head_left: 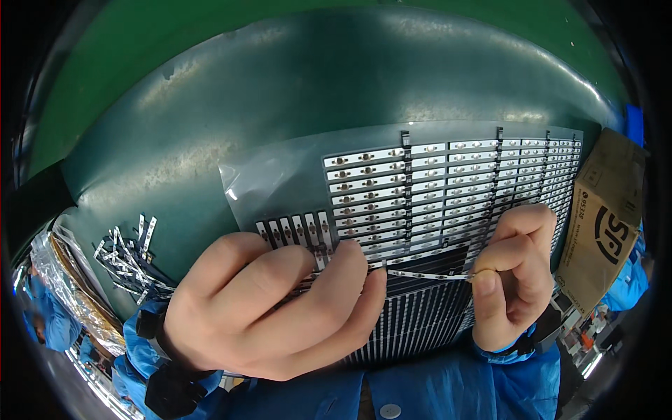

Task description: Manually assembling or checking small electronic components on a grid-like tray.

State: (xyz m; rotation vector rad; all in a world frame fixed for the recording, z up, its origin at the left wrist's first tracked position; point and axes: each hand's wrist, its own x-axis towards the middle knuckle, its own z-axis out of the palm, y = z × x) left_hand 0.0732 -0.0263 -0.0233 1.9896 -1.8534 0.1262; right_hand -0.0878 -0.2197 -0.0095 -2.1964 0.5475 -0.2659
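Note:
A thin flexible strip (428, 276), white with dark spots, is stretched between my two hands. My left hand (273, 308) is closed, its thumb and fingertips pinching the strip's left end. Opposite it, my right hand (516, 276) grips the other end between thumb and bent forefinger. Below and beyond the strip lies an array of similar white strips (367, 203) in close rows, crossed by dark bands. Short upright strips (294, 227) stand beside it, partly hidden by my left hand. Dark narrow strips (420, 322) run down toward my body.
A clear plastic sheet (262, 175) lies under the array on the dark green table (280, 91). A tangled pile of loose strips (129, 257) sits at the left. Clear plastic wrapping (77, 287) is at the left edge. A cardboard box (603, 217) stands at the right.

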